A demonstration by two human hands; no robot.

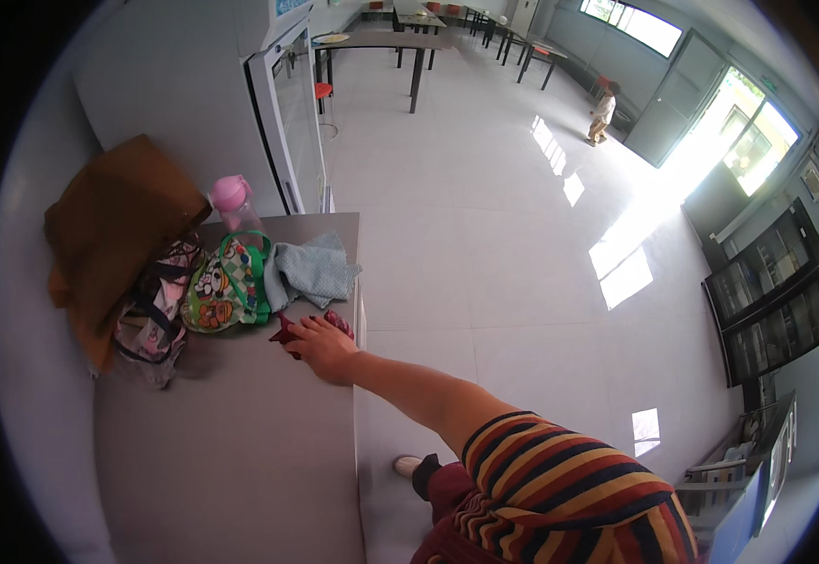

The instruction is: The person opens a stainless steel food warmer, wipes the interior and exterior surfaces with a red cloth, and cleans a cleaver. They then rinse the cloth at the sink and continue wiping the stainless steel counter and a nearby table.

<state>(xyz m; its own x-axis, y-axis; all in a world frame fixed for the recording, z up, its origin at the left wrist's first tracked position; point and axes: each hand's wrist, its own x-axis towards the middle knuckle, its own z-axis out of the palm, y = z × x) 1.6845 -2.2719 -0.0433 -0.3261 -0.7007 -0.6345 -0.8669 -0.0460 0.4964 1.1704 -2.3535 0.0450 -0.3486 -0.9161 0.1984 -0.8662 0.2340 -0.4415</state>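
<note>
Reaching in from the lower right, my right hand [325,352] presses down over a small dark red cloth [282,330] on the grey tabletop [233,451]. Its fingers are on the cloth, and patches of dark red show on both sides of them. Just beyond my fingertips lies a crumpled light blue cloth [314,268]. A green printed bag [229,285] with cartoon figures and green handles leans beside it. My left hand is out of view.
Behind the bags stands a pink-lidded bottle [233,201]. A large brown bag [120,204] sits against the wall over a clear plastic bag [152,342]. Past the table are a glass-doored cabinet [286,120] and long tables [381,41]. A small person [601,114] stands near the open door [677,99].
</note>
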